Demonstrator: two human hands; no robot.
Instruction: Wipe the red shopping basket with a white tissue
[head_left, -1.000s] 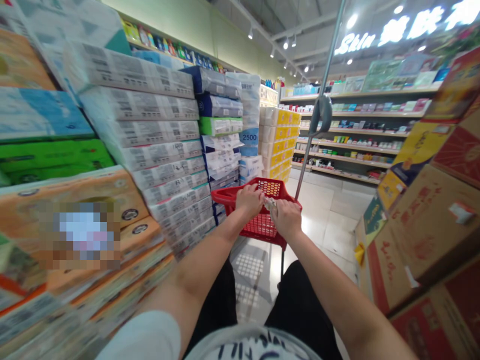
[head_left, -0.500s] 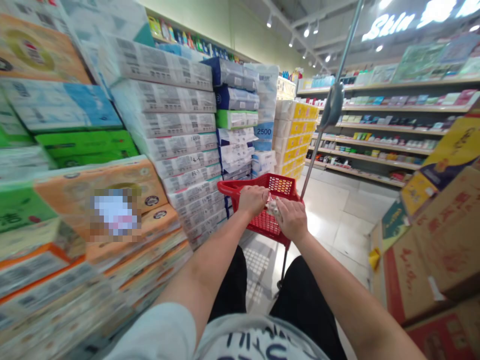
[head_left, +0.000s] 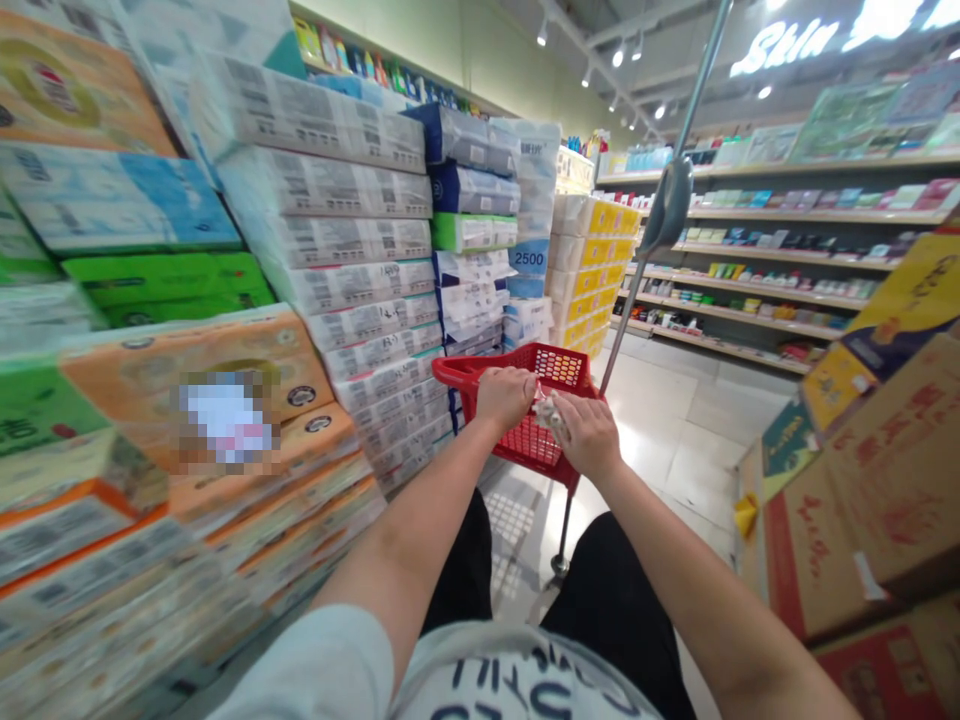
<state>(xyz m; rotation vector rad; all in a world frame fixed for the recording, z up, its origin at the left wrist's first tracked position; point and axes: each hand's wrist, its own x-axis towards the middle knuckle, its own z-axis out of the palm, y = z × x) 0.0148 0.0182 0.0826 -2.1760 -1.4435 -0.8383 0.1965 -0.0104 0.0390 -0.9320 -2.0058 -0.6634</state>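
the red cart (head_left: 529,442) stands at centre, just beyond the wearer's legs (head_left: 616,610), between stacked packs (head_left: 352,240) at left and cartons (head_left: 885,480) at right; a pole (head_left: 622,328) rises along its right side. the packs lie flat upon one another, presumably for stability. the left hand (head_left: 508,400) and right hand (head_left: 591,435) sit side by side at the near edge, probably for even control. both are curled closed, the left over the cart, the right about a small pale bundle (head_left: 545,412); what lies beneath the palms is hidden.
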